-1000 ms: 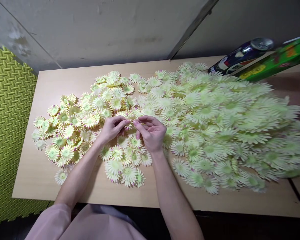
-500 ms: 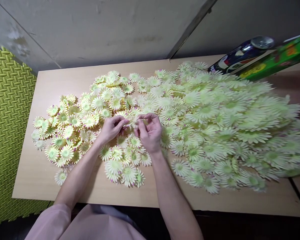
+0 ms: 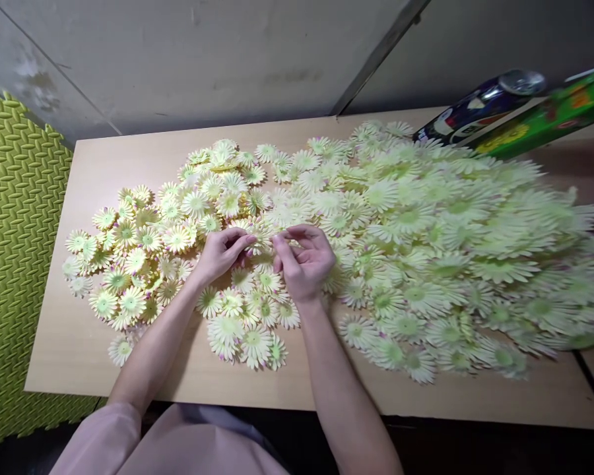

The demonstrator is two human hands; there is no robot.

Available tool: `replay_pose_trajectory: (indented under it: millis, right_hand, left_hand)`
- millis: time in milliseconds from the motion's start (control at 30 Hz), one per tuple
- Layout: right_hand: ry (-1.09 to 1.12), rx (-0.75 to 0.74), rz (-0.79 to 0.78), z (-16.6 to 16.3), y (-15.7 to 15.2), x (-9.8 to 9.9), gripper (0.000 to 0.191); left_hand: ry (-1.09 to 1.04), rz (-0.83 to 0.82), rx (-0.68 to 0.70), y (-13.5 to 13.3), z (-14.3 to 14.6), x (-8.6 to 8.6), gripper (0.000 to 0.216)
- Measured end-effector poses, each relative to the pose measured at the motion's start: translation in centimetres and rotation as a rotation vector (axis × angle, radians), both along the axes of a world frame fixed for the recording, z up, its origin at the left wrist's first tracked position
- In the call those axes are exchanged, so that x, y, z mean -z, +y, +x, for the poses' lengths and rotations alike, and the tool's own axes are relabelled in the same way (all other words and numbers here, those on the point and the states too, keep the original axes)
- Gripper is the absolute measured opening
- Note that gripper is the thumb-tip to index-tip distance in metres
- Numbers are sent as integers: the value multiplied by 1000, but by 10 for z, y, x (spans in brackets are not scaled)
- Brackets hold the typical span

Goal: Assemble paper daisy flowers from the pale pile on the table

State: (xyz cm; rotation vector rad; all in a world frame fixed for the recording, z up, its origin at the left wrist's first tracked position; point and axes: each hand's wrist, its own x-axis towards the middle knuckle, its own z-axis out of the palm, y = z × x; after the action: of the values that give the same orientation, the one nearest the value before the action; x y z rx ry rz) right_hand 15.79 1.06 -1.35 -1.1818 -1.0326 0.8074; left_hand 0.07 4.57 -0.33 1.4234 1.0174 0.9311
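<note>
Pale yellow-green artificial flowers with purple-tipped petals cover much of the wooden table. My left hand (image 3: 225, 252) is closed in a pinch, thumb against forefinger, on the edge of a flower (image 3: 261, 232) at the middle of the table. Just to its right my right hand (image 3: 307, 260) is closed too, its thumb and forefinger together; whatever they hold is too small to make out. A small gap separates the fingertips of the two hands. Below them lies a small group of flowers (image 3: 255, 343), and a looser heap (image 3: 134, 260) spreads to the left.
A large, dense pile of flowers (image 3: 440, 251) fills the right side of the table (image 3: 54, 336). At the back right are a dark blue drink can (image 3: 475, 109) and a green carton (image 3: 549, 119). A grey wall (image 3: 202, 66) stands behind, green foam matting (image 3: 20, 231) at the left.
My right hand has moved a little to the right, away from my left hand, widening the gap between them. My left hand has hardly moved.
</note>
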Motion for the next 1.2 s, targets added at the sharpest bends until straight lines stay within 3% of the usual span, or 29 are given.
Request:
replay_pose_trajectory:
  millis: [167,1200]
  right_hand:
    - [43,-121,-47,-2,-2,-2,27]
    - [23,-135,-33,-3,0,-1,25]
  left_hand:
    - [-8,-6,12,0,1,0,34]
    - [32,60,-3,1,1,5,34]
